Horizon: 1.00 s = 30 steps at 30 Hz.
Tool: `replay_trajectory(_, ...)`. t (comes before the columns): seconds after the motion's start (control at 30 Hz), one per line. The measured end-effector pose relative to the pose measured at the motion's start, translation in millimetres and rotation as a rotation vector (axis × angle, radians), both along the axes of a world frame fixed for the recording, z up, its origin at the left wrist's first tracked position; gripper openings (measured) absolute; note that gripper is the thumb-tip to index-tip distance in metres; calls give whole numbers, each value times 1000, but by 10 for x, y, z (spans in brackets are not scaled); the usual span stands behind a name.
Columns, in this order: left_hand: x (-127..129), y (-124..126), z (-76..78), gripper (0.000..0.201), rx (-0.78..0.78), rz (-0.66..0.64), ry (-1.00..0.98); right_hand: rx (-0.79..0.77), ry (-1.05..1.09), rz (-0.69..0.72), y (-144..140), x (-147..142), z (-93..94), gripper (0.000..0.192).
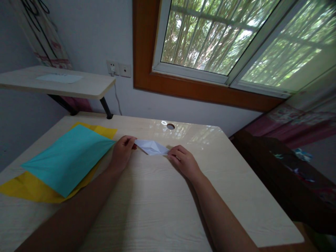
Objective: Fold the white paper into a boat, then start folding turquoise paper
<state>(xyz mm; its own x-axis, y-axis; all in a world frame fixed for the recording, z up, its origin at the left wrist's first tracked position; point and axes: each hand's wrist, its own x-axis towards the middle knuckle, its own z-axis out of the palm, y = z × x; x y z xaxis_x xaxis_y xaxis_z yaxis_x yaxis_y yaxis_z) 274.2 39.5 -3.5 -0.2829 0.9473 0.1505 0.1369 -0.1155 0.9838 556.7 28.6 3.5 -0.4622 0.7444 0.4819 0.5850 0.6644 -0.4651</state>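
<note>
on the pale tabletop (157, 210), taking the white paper as the clock's centre, a yellow sheet (28, 187) lies nearest, toward eight o'clock, with a teal sheet (69, 159) over it; both are opened out and, as far as shows, not folded into any shape. a little farther off, the left hand (122, 151) is at nine o'clock, thumb and fingers closed in a pinch on the paper's left tip; the right hand (184, 160) is near four o'clock, curled, its thumb and forefinger drawn together on the right tip. between them, the white paper (151, 147) is already folded into a narrow, pointed form with creases across its face, so the folding looks well under way; its ends are gripped rather than released, and how many folds are left cannot be told. beyond it, a round hole (170, 126) sits at one o'clock, a raised shelf (97, 90) at ten, and farthest, the barred window (199, 38) at one.
</note>
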Motion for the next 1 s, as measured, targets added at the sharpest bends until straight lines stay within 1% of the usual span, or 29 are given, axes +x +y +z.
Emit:
replay_trajectory(0.2, 15, 0, -5, 34, -11, -10, -21, 83, -61, -59, -24, 75, 4, 18)
replay_trajectory(0.33, 0, 21, -58, 34, 17, 4, -45, 142, -103, -116, -44, 206, 82, 19)
replay_trajectory(0.4, -6, 31, -77, 34, 15, 12, -51, 195, -146, -150, -49, 297, 132, 18)
replay_trajectory(0.57, 1, 25, -56, 31, 22, 13, -4, 339, -225, -299, -116, 644, 171, 15)
replay_trajectory(0.63, 9, 14, -38, 30, 37, 5, 19, 398, -257, -365, -191, 837, 157, 13)
replay_trajectory(0.77, 21, -1, -39, 29, 42, -1, 63, 494, -366, -546, -388, 1225, 144, 11)
replay_trajectory(0.87, 19, 0, -62, 29, 40, -8, 91, 540, -466, -667, -519, 1426, 141, 11)
replay_trajectory(0.93, 14, 1, -71, 29, 40, -16, 99, 532, -545, -695, -586, 1498, 122, 13)
replay_trajectory(1.0, 9, 1, -69, 30, 28, -19, 105, 505, -611, -672, -638, 1528, 91, 15)
